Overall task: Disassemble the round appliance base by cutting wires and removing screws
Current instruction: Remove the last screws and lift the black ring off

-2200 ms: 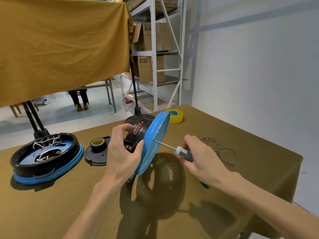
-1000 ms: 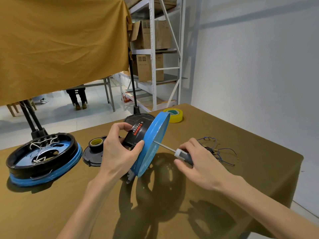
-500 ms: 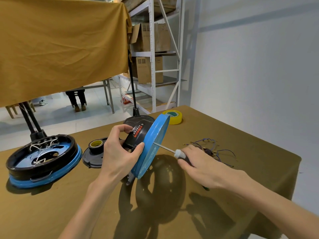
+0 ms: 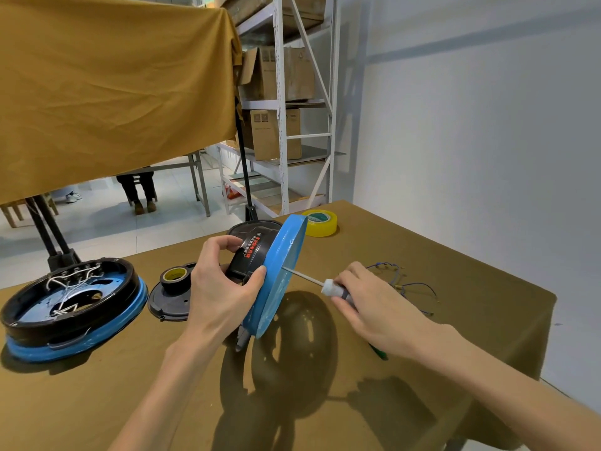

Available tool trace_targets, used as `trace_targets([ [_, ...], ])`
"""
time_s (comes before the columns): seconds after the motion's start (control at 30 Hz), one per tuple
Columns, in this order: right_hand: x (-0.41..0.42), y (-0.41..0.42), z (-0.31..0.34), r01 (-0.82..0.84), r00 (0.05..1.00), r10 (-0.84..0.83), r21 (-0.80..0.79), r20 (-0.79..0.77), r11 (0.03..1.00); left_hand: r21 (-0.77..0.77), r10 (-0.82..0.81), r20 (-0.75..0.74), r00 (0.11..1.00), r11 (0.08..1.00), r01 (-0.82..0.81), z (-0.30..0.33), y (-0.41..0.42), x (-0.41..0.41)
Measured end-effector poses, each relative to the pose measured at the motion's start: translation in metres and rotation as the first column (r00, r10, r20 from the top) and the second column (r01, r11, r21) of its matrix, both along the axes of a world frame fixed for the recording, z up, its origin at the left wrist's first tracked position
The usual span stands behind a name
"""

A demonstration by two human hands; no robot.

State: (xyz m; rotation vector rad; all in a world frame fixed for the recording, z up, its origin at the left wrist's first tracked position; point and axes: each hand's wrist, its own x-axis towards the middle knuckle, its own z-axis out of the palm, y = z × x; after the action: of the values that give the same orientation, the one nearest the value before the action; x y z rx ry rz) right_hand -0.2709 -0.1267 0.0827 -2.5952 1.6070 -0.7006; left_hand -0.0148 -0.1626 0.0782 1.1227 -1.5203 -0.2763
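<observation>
My left hand (image 4: 221,288) grips a round appliance base (image 4: 279,275) on edge above the table, blue underside facing right, black labelled housing facing left. My right hand (image 4: 374,307) holds a screwdriver (image 4: 328,286) by its handle. The thin metal shaft points left and its tip touches the blue face near the middle. A second round base (image 4: 71,307), black over blue with white wires inside, lies flat at the far left. Cut blue wires (image 4: 403,284) lie on the cloth behind my right hand.
A black round cover (image 4: 166,302) with a roll of black tape (image 4: 174,278) on it lies between the two bases. A yellow tape roll (image 4: 320,222) sits at the table's far edge. The table edge drops off to the right, beside a white wall. Metal shelving stands behind.
My right hand has shifted slightly on the screwdriver handle while the tip stays against the blue face. The held base stays in much the same tilt.
</observation>
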Motion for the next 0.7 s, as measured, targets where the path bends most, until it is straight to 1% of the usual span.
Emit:
trace_targets([
  [0.07,0.004,0.000,0.003,0.031,0.997,-0.037,-0.099,-0.061,0.995,0.000,0.000,0.014,1.000,1.000,0.000,-0.001,0.000,0.000],
  [0.13,0.008,-0.003,0.003,0.078,0.992,-0.091,-0.137,-0.092,0.987,0.001,0.007,0.009,1.000,1.000,-0.007,-0.001,0.000,-0.001],
  [0.2,0.008,-0.003,0.002,0.080,0.996,-0.083,-0.111,-0.021,0.991,0.007,0.008,-0.002,1.000,1.000,-0.008,-0.001,0.000,-0.001],
  [0.23,0.007,-0.004,0.001,0.059,0.998,-0.056,-0.073,0.042,0.996,0.008,0.005,-0.005,1.000,1.000,-0.005,-0.001,0.000,-0.001],
  [0.27,0.007,-0.004,0.000,0.040,0.997,-0.038,-0.028,0.062,0.999,0.010,0.003,-0.008,1.000,1.000,-0.003,-0.001,0.000,-0.001],
  [0.3,0.005,-0.005,-0.001,0.018,1.000,-0.017,-0.010,0.023,1.000,0.012,0.003,-0.010,1.000,1.000,-0.003,-0.001,0.000,-0.001],
  [0.37,0.001,-0.007,-0.005,0.021,0.993,-0.025,-0.040,-0.111,0.999,0.013,0.005,-0.001,1.000,1.000,-0.005,-0.002,0.001,-0.002],
  [0.4,0.000,-0.007,-0.003,0.035,0.989,-0.043,-0.062,-0.144,0.997,0.010,0.007,0.004,1.000,1.000,-0.007,-0.002,0.002,-0.003],
  [0.43,0.000,-0.007,0.001,0.034,0.988,-0.050,-0.109,-0.144,0.993,0.003,0.010,0.010,1.000,1.000,-0.010,-0.002,0.002,-0.002],
  [0.5,0.002,-0.006,0.009,0.040,0.996,-0.053,-0.170,-0.071,0.985,-0.014,0.008,0.025,1.000,1.000,-0.008,-0.001,0.004,-0.002],
  [0.57,0.003,-0.006,0.011,0.096,0.995,-0.100,-0.166,-0.015,0.981,-0.027,0.007,0.032,0.999,1.000,-0.006,-0.002,0.005,-0.004],
  [0.63,0.002,-0.005,0.005,0.094,0.996,-0.095,-0.122,-0.001,0.988,-0.029,0.012,0.027,1.000,1.000,-0.011,-0.002,0.006,-0.005],
  [0.7,0.000,-0.003,-0.001,0.035,0.999,-0.034,-0.036,0.023,0.999,-0.030,0.015,0.027,1.000,0.999,-0.014,-0.001,0.005,-0.006],
])
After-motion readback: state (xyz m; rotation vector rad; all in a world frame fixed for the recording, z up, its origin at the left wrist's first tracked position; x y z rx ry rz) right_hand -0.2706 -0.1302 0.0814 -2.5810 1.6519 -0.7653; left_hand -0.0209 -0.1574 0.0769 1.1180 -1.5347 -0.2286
